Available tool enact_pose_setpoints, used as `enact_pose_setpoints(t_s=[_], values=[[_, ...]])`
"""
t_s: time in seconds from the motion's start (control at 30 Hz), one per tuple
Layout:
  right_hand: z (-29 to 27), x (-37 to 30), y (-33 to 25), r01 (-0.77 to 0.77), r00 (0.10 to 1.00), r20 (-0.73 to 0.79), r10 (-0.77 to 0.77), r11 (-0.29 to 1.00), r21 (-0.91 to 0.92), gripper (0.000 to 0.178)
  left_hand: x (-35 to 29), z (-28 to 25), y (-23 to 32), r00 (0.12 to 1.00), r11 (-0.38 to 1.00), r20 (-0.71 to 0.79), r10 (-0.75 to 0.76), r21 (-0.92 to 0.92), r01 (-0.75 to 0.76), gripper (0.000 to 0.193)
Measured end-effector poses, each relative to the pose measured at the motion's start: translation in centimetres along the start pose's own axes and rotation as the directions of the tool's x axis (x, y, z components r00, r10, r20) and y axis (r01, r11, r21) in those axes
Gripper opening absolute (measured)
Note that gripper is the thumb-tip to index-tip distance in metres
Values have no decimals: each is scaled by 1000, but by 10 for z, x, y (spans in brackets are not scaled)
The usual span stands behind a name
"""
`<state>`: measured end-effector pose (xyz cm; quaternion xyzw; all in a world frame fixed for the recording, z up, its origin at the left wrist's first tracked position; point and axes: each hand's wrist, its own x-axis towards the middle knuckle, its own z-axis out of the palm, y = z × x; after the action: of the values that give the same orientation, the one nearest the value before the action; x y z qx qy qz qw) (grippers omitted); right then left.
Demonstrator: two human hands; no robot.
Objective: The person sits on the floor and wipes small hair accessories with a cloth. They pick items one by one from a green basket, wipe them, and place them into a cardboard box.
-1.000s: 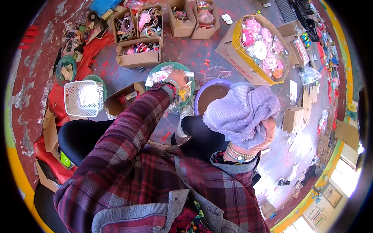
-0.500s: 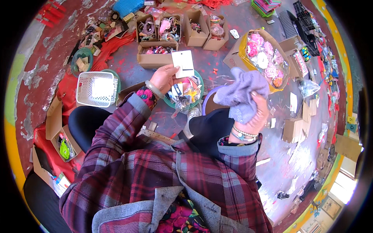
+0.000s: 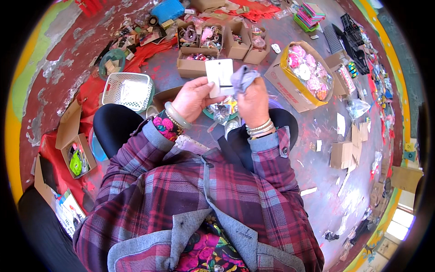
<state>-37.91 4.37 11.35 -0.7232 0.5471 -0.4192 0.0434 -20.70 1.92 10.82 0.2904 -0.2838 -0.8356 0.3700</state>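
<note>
Left hand (image 3: 192, 99): white card (image 3: 219, 74) is being pinched.
Right hand (image 3: 253, 105): purple cloth (image 3: 244, 79) is being gripped beside white card.
Bending: perhaps being risked by one-sided support.

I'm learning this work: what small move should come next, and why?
Probably a light wipe of the white card with the purple cloth: the left hand holds the card up, and the right hand has the bunched cloth at the card's edge.

Head cam: head-worn wide fisheye, upright, facing steeply down over the maroon-and-grey plaid shirt (image 3: 181, 186); bare left hand (image 3: 192, 100) and bare right hand (image 3: 253, 105) close, grey red-flecked floor (image 3: 324, 181) farther.
</note>
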Motion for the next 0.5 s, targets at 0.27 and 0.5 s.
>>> enact_pose_setpoints(t_s=[0.27, 0.5], values=[[-18, -9, 5, -679, 651, 638, 411, -59, 732, 22, -38, -20, 17, 710, 161, 404, 577, 796, -584, 40], [-10, -12, -4, -785, 604, 762, 233, 10, 620, 30, -37, -16, 1, 634, 35, 536, 558, 747, -664, 54]])
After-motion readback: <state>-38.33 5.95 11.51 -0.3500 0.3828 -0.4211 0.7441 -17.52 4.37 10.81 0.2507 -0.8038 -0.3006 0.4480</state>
